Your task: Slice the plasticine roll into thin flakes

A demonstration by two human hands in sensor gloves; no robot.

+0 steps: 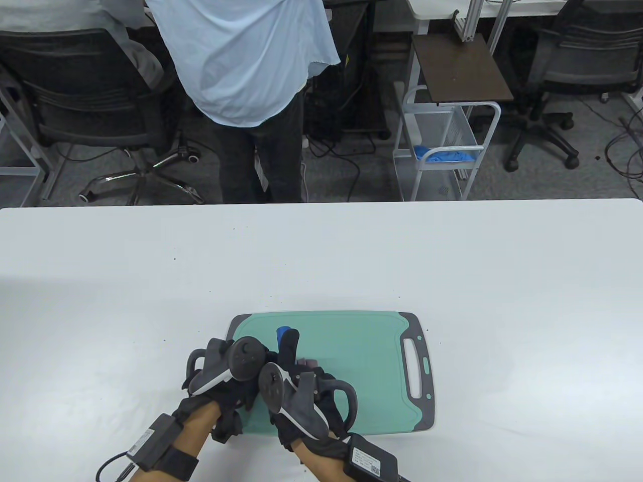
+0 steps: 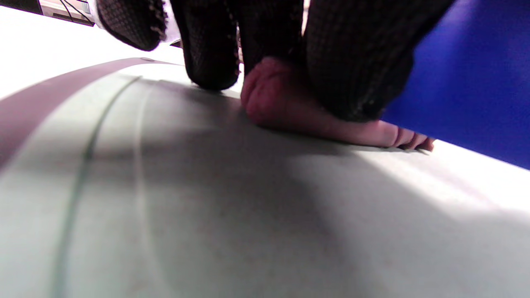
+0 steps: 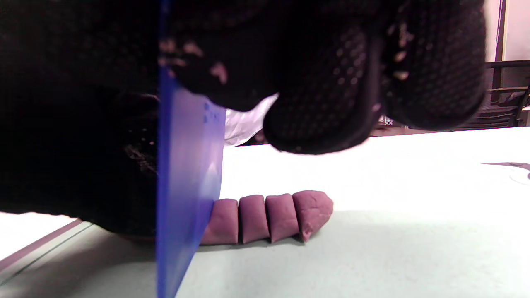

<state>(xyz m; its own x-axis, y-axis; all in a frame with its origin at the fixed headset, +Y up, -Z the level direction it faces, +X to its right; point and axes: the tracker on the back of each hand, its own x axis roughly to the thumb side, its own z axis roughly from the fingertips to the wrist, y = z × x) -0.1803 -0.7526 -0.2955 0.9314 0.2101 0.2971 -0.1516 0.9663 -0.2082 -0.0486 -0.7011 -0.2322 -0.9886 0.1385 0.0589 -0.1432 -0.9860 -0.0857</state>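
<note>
A pink-purple plasticine roll [image 2: 285, 107] lies on a green cutting board [image 1: 361, 346]. My left hand [image 1: 251, 369] holds the roll down, its fingertips [image 2: 211, 49] resting on it. My right hand [image 1: 294, 359] grips a blue plastic knife [image 1: 283, 332]. In the right wrist view the blade [image 3: 186, 186] stands upright and edge-down in the roll, touching the board [image 3: 372, 256]. Several cut slices [image 3: 269, 217] stand side by side to the right of the blade. In the table view only a small bit of plasticine [image 1: 307, 361] shows beside my hands.
The board has a grey rim and a handle slot [image 1: 415, 366] on its right side. It lies near the front edge of a white table [image 1: 452, 261]. Beyond the table stand a person [image 1: 251, 75], office chairs and a white wire cart [image 1: 442, 145].
</note>
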